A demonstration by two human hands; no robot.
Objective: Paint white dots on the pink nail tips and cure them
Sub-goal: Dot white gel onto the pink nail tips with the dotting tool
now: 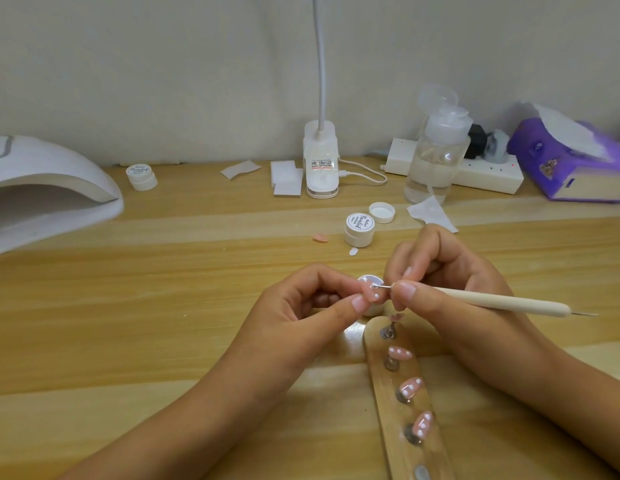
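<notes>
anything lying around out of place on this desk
A loose pink nail tip lies on the table, off the wooden holder, left of the closed white jar. A small pale tip lies loose in front of that jar, and a jar lid sits upturned behind it. Nothing looks spilled.

Three white-dotted pink nail tips perch on pegs along a wooden holder.

surface: pale wood grain, smooth, faint sheen.
nail tips: pink plastic, glossy.
holder strip: bare wood, matt.
studs: grey metal, shiny.
dotting tool: cream matt handle, thin metal ends.
jar: white plastic, smooth.
bottle: clear plastic, glossy.
curing lamp: white plastic, smooth shell.
</notes>
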